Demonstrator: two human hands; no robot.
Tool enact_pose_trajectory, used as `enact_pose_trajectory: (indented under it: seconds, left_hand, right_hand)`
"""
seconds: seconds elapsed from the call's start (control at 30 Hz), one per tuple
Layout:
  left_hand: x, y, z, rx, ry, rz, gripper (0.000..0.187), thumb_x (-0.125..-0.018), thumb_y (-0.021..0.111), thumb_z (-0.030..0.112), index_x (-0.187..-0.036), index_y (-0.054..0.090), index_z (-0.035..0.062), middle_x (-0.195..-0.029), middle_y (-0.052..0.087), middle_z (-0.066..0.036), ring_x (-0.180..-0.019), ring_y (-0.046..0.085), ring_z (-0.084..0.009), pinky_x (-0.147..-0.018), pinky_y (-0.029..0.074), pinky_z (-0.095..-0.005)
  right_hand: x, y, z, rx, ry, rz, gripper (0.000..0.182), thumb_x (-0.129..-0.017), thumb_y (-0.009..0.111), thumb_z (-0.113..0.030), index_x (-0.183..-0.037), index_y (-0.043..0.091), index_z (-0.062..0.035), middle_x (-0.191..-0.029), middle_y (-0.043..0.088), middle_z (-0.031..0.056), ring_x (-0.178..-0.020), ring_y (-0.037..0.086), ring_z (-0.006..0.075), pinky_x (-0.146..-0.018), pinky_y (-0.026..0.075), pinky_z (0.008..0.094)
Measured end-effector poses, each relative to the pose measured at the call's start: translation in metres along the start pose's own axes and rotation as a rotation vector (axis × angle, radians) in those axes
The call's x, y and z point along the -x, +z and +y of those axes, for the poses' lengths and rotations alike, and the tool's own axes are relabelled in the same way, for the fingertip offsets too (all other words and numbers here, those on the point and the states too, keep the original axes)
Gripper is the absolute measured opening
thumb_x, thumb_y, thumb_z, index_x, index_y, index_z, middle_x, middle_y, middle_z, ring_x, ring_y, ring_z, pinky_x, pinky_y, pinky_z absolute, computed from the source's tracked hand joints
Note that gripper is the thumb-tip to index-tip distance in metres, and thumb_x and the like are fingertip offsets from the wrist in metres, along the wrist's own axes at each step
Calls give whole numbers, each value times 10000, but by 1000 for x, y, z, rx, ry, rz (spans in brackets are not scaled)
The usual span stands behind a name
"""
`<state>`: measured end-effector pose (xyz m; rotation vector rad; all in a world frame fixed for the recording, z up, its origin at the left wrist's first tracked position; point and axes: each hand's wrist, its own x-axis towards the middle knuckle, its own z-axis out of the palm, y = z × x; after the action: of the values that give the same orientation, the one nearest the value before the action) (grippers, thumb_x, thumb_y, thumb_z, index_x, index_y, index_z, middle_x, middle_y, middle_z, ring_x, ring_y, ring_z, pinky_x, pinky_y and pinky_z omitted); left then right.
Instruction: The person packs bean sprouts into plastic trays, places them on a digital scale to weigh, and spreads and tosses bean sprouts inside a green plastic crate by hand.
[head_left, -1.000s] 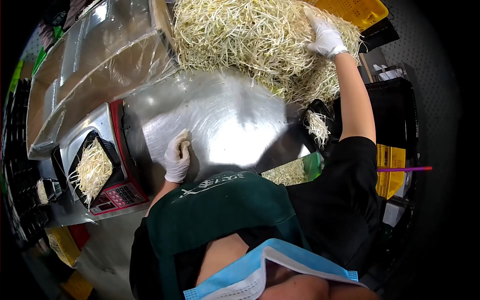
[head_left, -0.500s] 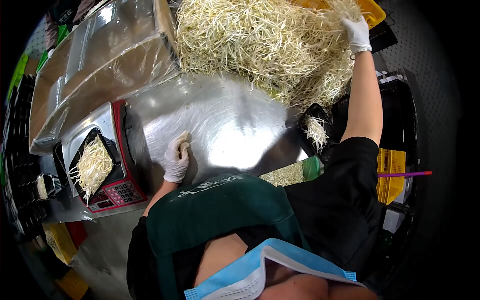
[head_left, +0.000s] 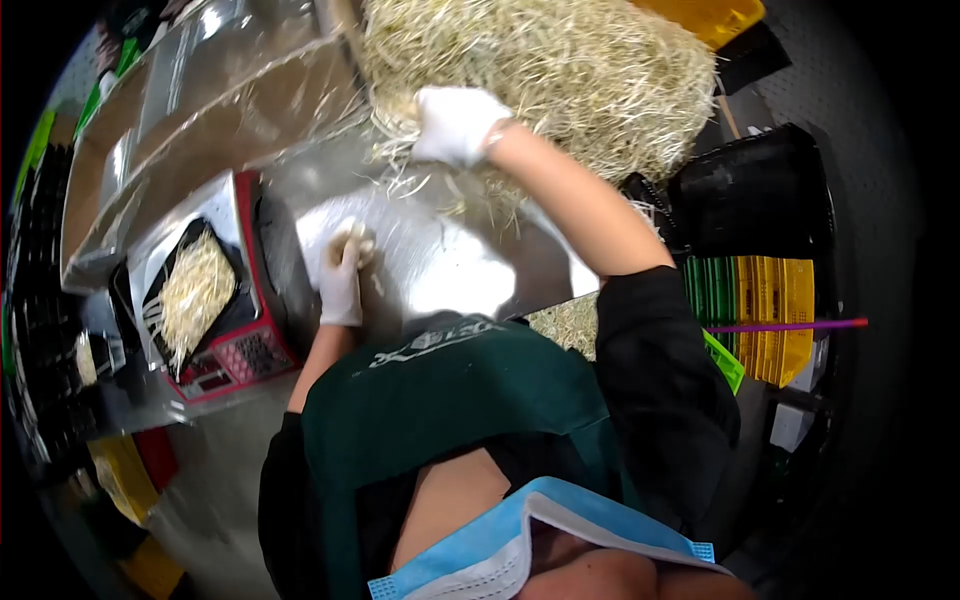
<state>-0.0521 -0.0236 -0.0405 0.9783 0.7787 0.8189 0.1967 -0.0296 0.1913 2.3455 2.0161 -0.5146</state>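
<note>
My right hand (head_left: 455,127), in a white glove, is closed around a loose clump of bean sprouts (head_left: 398,108) at the left side of a large heap of sprouts (head_left: 590,85). Stray strands hang below its fingers over the steel table (head_left: 440,235). Low over the table, my left hand (head_left: 342,275), also gloved, has its fingers curled in and blurred; what they hold, if anything, I cannot tell. To its left, a black tray of bean sprouts (head_left: 198,290) rests tilted on a red-framed weighing scale (head_left: 238,352).
A plastic-lined carton (head_left: 215,140) stands at the upper left. Stacked black trays (head_left: 40,330) line the far left. On the right are a black container (head_left: 755,195) and green and yellow crates (head_left: 775,335). A yellow basket (head_left: 710,18) sits behind the heap.
My right hand has swung from the heap's far right to its left side with sprouts in it. My left hand has moved slightly up and left, its fingers curling.
</note>
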Motion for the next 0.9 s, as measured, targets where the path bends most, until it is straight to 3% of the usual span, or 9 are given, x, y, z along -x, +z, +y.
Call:
enact_pose_trajectory:
  seconds: [0.13,0.2,0.3,0.4,0.5,0.6,0.67,0.73,0.9]
  left_hand:
    - [0,-8,27,43,-190,75,338,-904,562,104,-1212,497,-17,-1036,579,-71,-826,614,-152,-671,513,-243]
    - [9,-30,23,98,-123,112,369,-894,564,92,-1237,483,-15,-1068,577,-72,-848,595,-125,-745,485,-222]
    - [31,-40,34,-54,-44,276,483,-874,575,92,-1313,406,-18,-1208,526,-105,-1118,531,-199,-920,439,-296]
    - [19,-36,26,12,-44,332,431,-882,561,64,-1294,438,37,-1172,524,-41,-1017,528,-124,-805,469,-230]
    - [-15,-14,38,393,-270,-36,424,-836,612,44,-1236,478,-1,-1098,592,-93,-1013,579,-164,-805,493,-268]
    - [-13,59,80,297,-386,117,381,-847,612,49,-1208,506,-4,-1107,597,-86,-1004,586,-170,-805,505,-284]
    - [-19,63,73,55,-31,-55,354,-850,616,53,-1187,528,-10,-1130,597,-100,-978,600,-174,-813,509,-291]
    - [-21,40,62,78,-74,-79,362,-852,610,55,-1196,524,-19,-1144,595,-99,-999,591,-171,-833,495,-285]
    - [-2,-27,41,-300,-140,54,393,-857,591,123,-1220,528,-12,-1232,553,-136,-1124,540,-221,-908,450,-321]
  right_hand:
    - [-56,70,-16,-108,-30,-278,931,-613,675,-670,-1145,564,85,-1023,648,235,-927,655,304,-821,510,374]
    - [-75,102,28,-364,-152,25,1104,-591,657,-740,-1346,401,24,-1221,562,231,-1096,572,305,-952,448,358]
    - [-57,82,66,-410,-10,-33,964,-693,665,-642,-1389,372,-43,-1325,498,187,-1207,502,279,-1017,399,338]
    - [-57,150,97,-424,20,-17,933,-748,632,-612,-1391,340,-2,-1387,428,187,-1244,462,284,-1049,362,334]
    - [-19,166,28,-696,-59,26,792,-787,681,-384,-1373,341,28,-1340,467,211,-1234,469,284,-1027,381,325]
    - [-1,156,-16,-891,-110,107,585,-789,685,-301,-1236,506,33,-1177,579,199,-1109,543,259,-951,422,342]
    - [16,128,-18,-911,-93,157,548,-783,695,-307,-1193,540,23,-1137,598,174,-1067,555,243,-929,430,335]
    - [22,133,9,-1267,22,137,466,-783,709,-299,-1128,591,-8,-1042,632,106,-999,571,178,-889,440,307]
    - [36,144,61,-1124,134,1,452,-816,675,-193,-1219,566,-21,-1139,617,67,-1039,558,135,-942,412,278]
